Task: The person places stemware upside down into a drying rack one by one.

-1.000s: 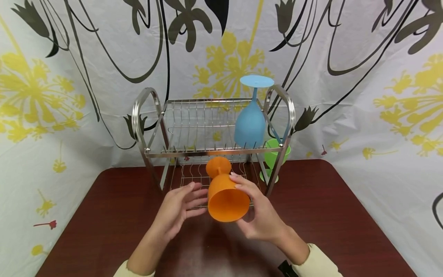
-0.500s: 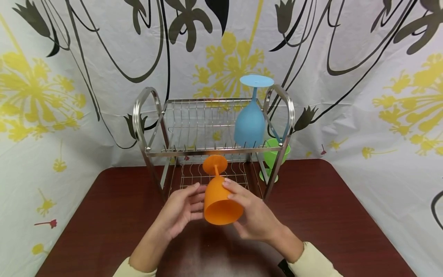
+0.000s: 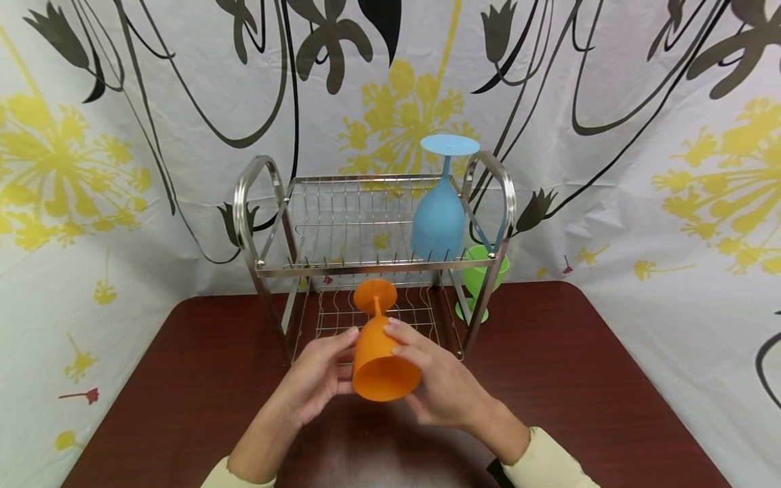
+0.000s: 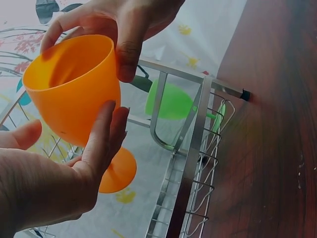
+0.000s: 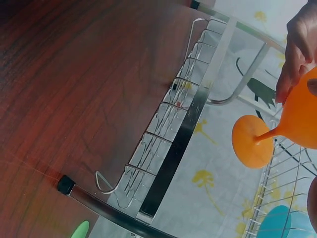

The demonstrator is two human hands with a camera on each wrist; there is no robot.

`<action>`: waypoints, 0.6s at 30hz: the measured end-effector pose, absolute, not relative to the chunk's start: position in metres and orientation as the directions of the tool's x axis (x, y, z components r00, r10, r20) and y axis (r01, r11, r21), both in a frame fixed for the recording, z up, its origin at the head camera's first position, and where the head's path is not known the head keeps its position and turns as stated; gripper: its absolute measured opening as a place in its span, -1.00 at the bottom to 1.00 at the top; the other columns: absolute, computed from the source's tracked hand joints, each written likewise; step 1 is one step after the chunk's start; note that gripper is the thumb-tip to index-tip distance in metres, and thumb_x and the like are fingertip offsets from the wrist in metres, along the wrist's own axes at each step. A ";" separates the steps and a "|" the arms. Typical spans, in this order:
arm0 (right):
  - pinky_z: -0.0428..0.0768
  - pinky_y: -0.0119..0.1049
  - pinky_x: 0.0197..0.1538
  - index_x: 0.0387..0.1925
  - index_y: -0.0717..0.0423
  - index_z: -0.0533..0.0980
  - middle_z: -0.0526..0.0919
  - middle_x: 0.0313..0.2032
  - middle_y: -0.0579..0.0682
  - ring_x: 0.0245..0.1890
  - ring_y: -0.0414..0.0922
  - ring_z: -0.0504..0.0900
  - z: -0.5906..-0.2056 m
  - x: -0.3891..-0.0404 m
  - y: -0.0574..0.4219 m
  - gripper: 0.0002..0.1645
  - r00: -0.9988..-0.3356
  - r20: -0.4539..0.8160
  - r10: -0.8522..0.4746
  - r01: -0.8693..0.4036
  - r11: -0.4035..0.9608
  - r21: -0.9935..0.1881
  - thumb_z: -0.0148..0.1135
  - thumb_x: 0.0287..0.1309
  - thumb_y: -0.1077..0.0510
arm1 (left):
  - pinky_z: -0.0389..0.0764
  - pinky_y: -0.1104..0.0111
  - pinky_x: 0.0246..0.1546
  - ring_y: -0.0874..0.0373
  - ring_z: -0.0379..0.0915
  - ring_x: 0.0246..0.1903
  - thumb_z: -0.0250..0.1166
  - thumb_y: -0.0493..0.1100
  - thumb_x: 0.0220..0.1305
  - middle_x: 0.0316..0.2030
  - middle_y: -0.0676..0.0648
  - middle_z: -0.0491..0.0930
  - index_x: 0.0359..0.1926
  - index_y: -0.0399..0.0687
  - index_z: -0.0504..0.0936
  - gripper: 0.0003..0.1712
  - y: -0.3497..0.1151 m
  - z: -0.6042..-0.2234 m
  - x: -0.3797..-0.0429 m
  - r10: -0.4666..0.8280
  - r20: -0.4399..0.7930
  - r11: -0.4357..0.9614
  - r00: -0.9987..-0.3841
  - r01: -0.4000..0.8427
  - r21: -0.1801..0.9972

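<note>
An orange plastic goblet (image 3: 384, 352) is tilted, its mouth toward me and its round foot pointing away toward the rack. My right hand (image 3: 448, 379) grips the bowl from the right, fingers on its upper side. On the left side, my left hand (image 3: 317, 379) has its fingers against the bowl; in the left wrist view those fingers (image 4: 101, 131) lie along the orange wall, and the thumb stands slightly apart from it. The right wrist view shows the goblet's foot (image 5: 252, 141) free of both hands.
A two-tier metal dish rack (image 3: 372, 271) stands just beyond the hands on the dark red table (image 3: 201, 407). An upside-down blue goblet (image 3: 438, 220) is on its upper tier at the right. A green goblet (image 3: 478, 278) stands upright behind the rack's right leg. A patterned sheet hangs behind.
The orange goblet has shifted slightly left and down with my right hand. My left hand has come closer, so its fingers now meet the bowl.
</note>
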State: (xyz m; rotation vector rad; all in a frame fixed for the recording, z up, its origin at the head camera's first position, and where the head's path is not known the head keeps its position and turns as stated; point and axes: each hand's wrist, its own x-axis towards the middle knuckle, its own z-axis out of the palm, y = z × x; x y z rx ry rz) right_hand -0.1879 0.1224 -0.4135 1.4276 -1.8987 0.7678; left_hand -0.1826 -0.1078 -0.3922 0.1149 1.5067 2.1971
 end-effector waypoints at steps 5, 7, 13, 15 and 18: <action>0.21 -0.19 0.43 0.19 0.30 0.20 0.26 0.33 0.33 0.39 0.16 0.25 -0.415 -0.187 0.122 0.00 -0.220 0.773 -0.595 -0.966 0.241 -0.090 0.45 -0.41 0.40 | 0.68 0.09 -0.12 0.00 0.65 -0.18 0.18 0.05 0.39 -0.10 -0.12 0.64 0.27 -0.46 0.35 -0.31 -0.106 -0.393 -0.182 0.426 -0.172 -0.268 -0.888 -0.306 0.914; 0.20 -0.19 0.43 0.21 0.29 0.18 0.24 0.35 0.34 0.40 0.18 0.22 -0.415 -0.187 0.121 0.01 -0.233 0.769 -0.595 -0.964 0.243 -0.104 0.44 -0.41 0.41 | 0.68 0.09 -0.11 0.01 0.65 -0.19 0.19 0.03 0.39 -0.11 -0.11 0.64 0.27 -0.46 0.35 -0.31 -0.106 -0.394 -0.181 0.422 -0.169 -0.275 -0.891 -0.303 0.912; 0.12 -0.17 0.47 0.26 0.25 0.14 0.14 0.40 0.35 0.43 0.21 0.13 -0.416 -0.185 0.122 0.03 -0.294 0.718 -0.631 -0.950 0.278 -0.144 0.43 -0.33 0.36 | 0.68 0.10 -0.10 0.00 0.64 -0.17 0.20 -0.06 0.38 -0.05 -0.15 0.62 0.30 -0.46 0.31 -0.34 -0.106 -0.395 -0.180 0.393 -0.151 -0.309 -0.907 -0.285 0.908; 0.09 -0.18 0.48 0.30 0.25 0.13 0.09 0.42 0.35 0.44 0.21 0.11 -0.416 -0.183 0.124 0.05 -0.330 0.685 -0.649 -0.939 0.300 -0.168 0.45 -0.28 0.27 | 0.67 0.10 -0.09 -0.01 0.63 -0.14 0.22 -0.10 0.37 0.00 -0.19 0.59 0.31 -0.44 0.29 -0.34 -0.105 -0.397 -0.180 0.376 -0.142 -0.302 -0.916 -0.266 0.915; 0.12 -0.18 0.48 0.36 0.22 0.09 0.02 0.46 0.29 0.46 0.16 0.09 -0.417 -0.179 0.126 0.07 -0.415 0.624 -0.662 -0.908 0.347 -0.235 0.45 -0.13 0.05 | 0.66 0.10 -0.07 -0.02 0.62 -0.08 0.25 -0.15 0.32 0.09 -0.25 0.54 0.33 -0.40 0.28 -0.34 -0.102 -0.399 -0.180 0.348 -0.136 -0.274 -0.928 -0.239 0.932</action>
